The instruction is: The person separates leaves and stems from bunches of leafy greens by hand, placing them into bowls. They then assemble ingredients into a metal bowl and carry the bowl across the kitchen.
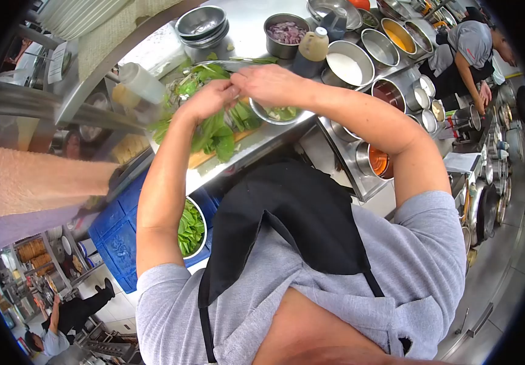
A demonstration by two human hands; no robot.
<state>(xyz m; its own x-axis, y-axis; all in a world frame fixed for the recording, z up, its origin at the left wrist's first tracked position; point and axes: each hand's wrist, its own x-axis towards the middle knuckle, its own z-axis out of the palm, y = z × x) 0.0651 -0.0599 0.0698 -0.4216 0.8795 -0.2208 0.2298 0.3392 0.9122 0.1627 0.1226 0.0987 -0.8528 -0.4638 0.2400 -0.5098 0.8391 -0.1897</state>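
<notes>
Both my hands meet above a pile of leafy greens (217,131) on the steel counter. My left hand (213,97) has its fingers pinched together at the stems; what lies between the fingertips is too small to make out. Fingers bent and closed, my right hand (262,84) touches the left one, and its grip is hidden too. Under the leaves shows the edge of a wooden board (200,159). Just below my right hand stands a metal bowl (277,120) with cut greens inside.
Stacked metal bowls (201,24), a pot of chopped red onion (286,35), a sauce bottle (312,48) and a clear squeeze bottle (142,84) stand around the greens. A white tub of leaves (192,228) is below. A co-worker (472,52) stands at the right.
</notes>
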